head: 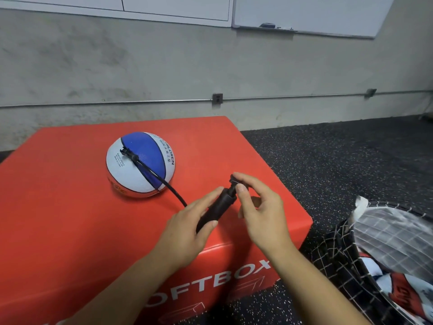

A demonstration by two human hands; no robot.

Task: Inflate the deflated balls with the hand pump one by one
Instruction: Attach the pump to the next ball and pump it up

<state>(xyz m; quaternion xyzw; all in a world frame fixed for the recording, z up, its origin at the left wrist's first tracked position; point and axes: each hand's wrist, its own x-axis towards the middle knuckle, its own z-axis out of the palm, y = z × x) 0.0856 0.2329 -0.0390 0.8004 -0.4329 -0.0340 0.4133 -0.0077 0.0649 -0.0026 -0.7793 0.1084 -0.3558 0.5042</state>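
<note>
- The red box [70,207] marked "SOFTBOX" on its front face serves as your work surface; it stands on dark speckled floor [339,165] close to a grey wall [164,66], with a whiteboard [304,12] high on the right.
- At your lower right a mesh bag [375,254] with a dark grid pattern lies on the floor, and red, white and blue ball panels show through it.
- Nothing stands between your hands and the ball; only the black hose [168,186] crosses the box top there.
- The blue-and-white ball [140,165] sits on the box, up and to the left of both hands and apart from them. It looks flattened at the base.
- The hose runs from a fitting on top of the ball down and to the right to the pump.
- The black pump [216,207] lies between your hands, near the box's right edge.
- Your left hand [187,231] is curled around the lower barrel, thumb on the side.
- Your right hand [262,212] pinches the handle end between thumb and forefinger, other fingers loosely bent.
- The pump's long axis slants from lower left to upper right, handle end away from you.
</note>
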